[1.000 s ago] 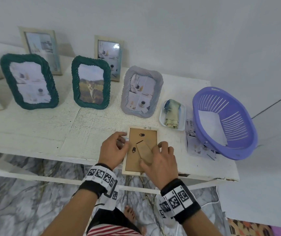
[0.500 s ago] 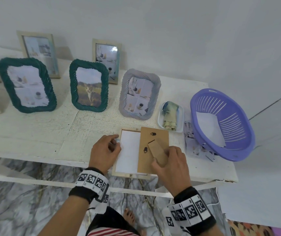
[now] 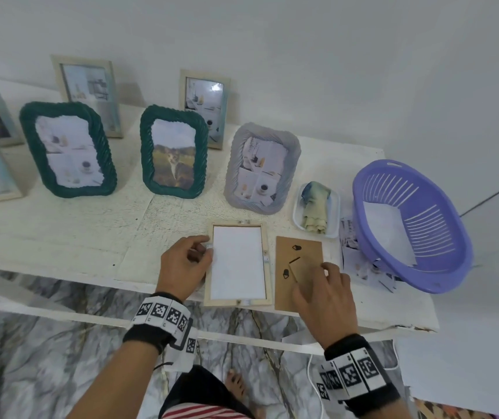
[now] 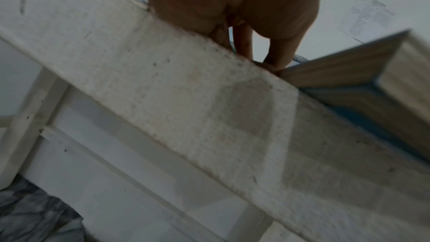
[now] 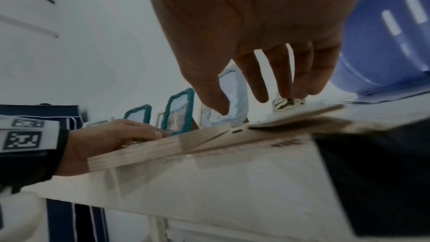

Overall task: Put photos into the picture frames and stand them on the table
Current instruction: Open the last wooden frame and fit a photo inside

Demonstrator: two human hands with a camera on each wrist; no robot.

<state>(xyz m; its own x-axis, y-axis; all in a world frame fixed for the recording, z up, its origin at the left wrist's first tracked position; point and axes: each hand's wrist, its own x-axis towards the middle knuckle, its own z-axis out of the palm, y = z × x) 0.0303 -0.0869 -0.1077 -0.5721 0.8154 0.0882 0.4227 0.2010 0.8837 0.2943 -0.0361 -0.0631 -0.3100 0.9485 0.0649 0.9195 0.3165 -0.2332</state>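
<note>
The table (image 3: 60, 237) carries a row of standing filled frames behind, and a basket (image 3: 408, 225) at the right edge with loose photos (image 3: 352, 252) lying under and beside it. At the near edge lies the open frame (image 3: 267, 258), face down, with a white sheet showing in its recess; its near end overhangs the table edge slightly. Just to its right the backing board (image 3: 298, 255) lies flat on the table, stand side up. The left hand (image 3: 183, 267) rests at the frame's left rail, fingers curled, thumb and forefinger at a small tab there; whether they pinch it cannot be told, as the left wrist view is blurred. The right hand (image 3: 323, 297) lies on the board with its fingers spread and nearly straight, gripping nothing. The step in hand appears to be loading: keep the frame steadied with the left hand, take one photo from beside the basket, lay it face down and square in the recess, then seat the board and turn every tab over it. Slide the frame fully onto the table first. No brand or readable writing is visible; the wristbands carry only square coded markers.
</note>
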